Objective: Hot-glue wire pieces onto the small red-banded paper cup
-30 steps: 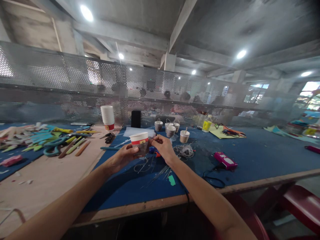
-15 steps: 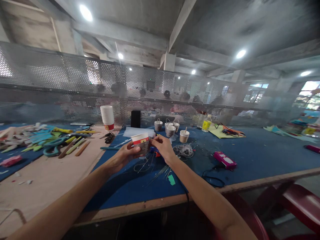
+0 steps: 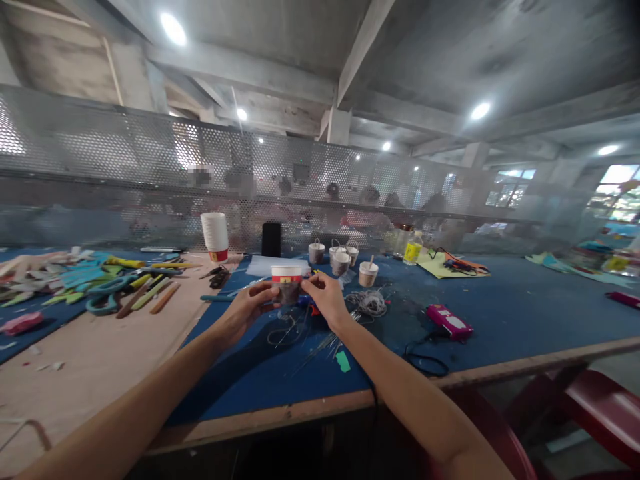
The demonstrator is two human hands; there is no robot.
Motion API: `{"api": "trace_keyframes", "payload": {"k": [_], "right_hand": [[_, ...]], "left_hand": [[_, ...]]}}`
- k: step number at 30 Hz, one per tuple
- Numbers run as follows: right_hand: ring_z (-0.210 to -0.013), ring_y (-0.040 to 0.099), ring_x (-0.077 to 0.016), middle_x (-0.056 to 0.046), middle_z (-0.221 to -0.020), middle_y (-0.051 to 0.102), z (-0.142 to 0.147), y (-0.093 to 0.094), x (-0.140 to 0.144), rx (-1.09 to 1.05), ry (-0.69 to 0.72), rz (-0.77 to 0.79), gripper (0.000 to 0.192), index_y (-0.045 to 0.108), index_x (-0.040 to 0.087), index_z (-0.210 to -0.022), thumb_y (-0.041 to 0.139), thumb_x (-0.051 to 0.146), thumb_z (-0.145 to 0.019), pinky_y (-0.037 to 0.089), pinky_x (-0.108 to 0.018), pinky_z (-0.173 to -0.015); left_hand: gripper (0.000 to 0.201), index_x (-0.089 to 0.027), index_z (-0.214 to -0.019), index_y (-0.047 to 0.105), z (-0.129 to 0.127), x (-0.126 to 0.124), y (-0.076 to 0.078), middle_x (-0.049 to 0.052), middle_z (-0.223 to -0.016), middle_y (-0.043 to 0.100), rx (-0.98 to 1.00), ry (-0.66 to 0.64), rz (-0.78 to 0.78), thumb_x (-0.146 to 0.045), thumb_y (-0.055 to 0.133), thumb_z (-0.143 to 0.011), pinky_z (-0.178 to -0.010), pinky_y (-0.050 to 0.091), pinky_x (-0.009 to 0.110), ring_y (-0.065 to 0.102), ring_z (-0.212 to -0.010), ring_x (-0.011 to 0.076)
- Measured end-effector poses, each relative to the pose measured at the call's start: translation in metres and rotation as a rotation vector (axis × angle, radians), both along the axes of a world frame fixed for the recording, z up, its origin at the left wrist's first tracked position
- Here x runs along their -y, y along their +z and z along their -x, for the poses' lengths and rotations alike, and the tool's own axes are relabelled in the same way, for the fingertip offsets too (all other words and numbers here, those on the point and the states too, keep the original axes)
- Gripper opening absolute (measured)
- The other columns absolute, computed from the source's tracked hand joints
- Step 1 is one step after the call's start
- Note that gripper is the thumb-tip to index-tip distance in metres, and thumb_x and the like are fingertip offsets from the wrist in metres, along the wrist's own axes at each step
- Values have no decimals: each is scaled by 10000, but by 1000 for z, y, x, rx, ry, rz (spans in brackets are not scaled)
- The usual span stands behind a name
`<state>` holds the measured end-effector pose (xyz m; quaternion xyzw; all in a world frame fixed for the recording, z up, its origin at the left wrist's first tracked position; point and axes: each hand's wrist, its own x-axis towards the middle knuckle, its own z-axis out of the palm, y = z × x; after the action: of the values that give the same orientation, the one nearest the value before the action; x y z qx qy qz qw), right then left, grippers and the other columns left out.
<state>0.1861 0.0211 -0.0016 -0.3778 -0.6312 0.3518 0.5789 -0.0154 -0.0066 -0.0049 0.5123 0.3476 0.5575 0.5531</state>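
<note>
Your left hand (image 3: pixel 249 308) and right hand (image 3: pixel 325 298) both grip the paper cup (image 3: pixel 287 284), held upright just above the blue mat (image 3: pixel 500 313); left fingers on its left side, right fingers pinching its right wall. Wire coil (image 3: pixel 369 301) just right of your right hand; stacked cups (image 3: pixel 215 235) far left; pink tool (image 3: pixel 450 321) further right.
</note>
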Motion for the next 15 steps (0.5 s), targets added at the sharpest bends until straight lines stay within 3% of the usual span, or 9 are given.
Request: {"api": "trace_keyframes", "payload": {"k": [4,9,15], "right_hand": [[-733,679,-198,-4,-715,694,2,1,6,60,-1,-15,194,654,226,-711,663,397,-801,522,-309,-757],[-711,671,-191,6,-711,696,8,1,14,104,-13,-32,190,646,226,-713,660,381,-820,523,-312,-758],[-718,678,-188,7,-715,695,9,0,15,127,0,-48,192,645,221,-729,655,381,-833,531,-299,-746]], "left_hand": [[304,-161,-1011,774,-5,4,2,121,-1103,768,0,-29,-10,-349,815,-776,-893,559,377,709,-1018,265],[512,-144,-1162,735,-11,5,-2,154,-1202,747,-103,11,-45,-331,875,-707,-1039,480,457,670,-1162,329],[546,-134,-1154,741,-9,1,-7,156,-1194,753,-121,68,-50,-322,899,-667,-1034,490,430,690,-1131,317]]}}
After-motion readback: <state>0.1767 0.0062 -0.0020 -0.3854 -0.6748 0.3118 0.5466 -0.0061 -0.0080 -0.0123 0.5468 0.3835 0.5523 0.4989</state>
